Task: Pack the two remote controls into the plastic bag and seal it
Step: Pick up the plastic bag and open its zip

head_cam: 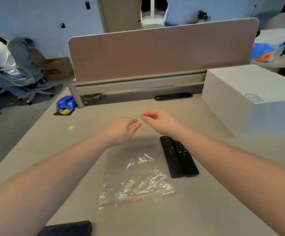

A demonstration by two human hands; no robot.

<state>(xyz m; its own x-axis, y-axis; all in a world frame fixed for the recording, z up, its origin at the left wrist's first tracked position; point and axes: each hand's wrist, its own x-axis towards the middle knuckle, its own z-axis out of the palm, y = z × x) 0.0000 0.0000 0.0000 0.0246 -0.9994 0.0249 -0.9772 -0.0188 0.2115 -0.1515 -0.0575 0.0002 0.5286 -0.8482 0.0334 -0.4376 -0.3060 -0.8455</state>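
A clear plastic bag with a red zip strip lies flat on the beige desk, the strip toward me. Two black remote controls lie side by side just right of it: the left remote and the right remote, touching each other. Both arms reach out over the desk. My left hand hovers beyond the bag's far edge, fingers apart and empty. My right hand is beyond the remotes, fingers loosely curled with thumb and fingertips close, holding nothing. The right wrist covers the top of the right remote.
A large white box stands at the right. A pink divider panel closes the desk's far side, with a black bar at its foot. A dark object lies at the near edge. Seated people are at far left and right.
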